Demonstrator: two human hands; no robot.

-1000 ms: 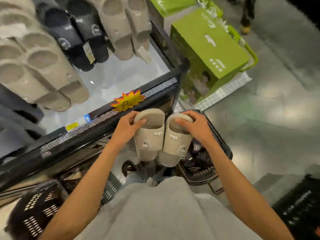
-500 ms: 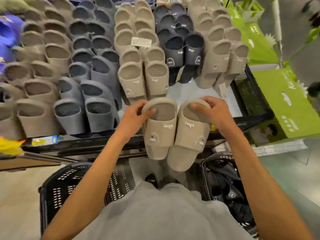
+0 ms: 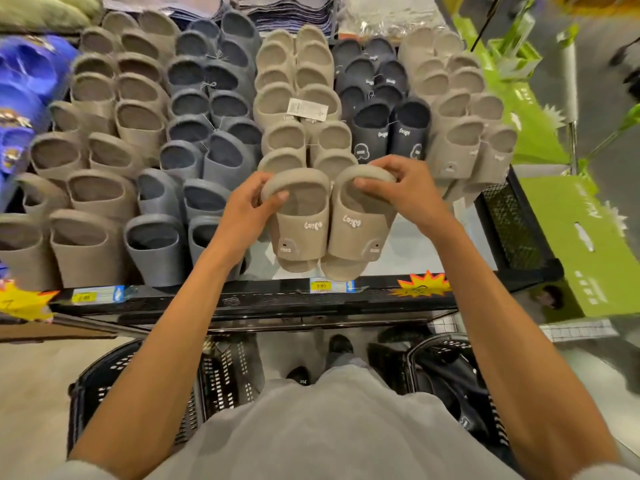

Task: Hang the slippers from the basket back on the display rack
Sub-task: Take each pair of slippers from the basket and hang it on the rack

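Note:
I hold a pair of beige slippers against the display rack [image 3: 263, 299], just below the column of hanging beige pairs [image 3: 298, 109]. My left hand [image 3: 242, 209] grips the heel rim of the left slipper [image 3: 301, 223]. My right hand [image 3: 405, 192] grips the heel rim of the right slipper [image 3: 360, 233]. Both slippers hang toes down, side by side, with white lettering on their straps. On the floor at lower right, a black basket [image 3: 446, 375] contains dark slippers. A second black basket [image 3: 114, 386] stands at lower left.
The rack is packed with brown [image 3: 100, 140], grey-blue [image 3: 207, 147], black [image 3: 384, 129] and beige [image 3: 464, 143] slipper columns. A yellow price tag [image 3: 320, 285] sits on the rack's black front rail. Green boxes [image 3: 585, 244] stand to the right. My feet [image 3: 337, 348] are between the baskets.
Both hands lifted the beige pair from over the basket up to the rack, under the beige column. The view swung from the rack's corner to face its front.

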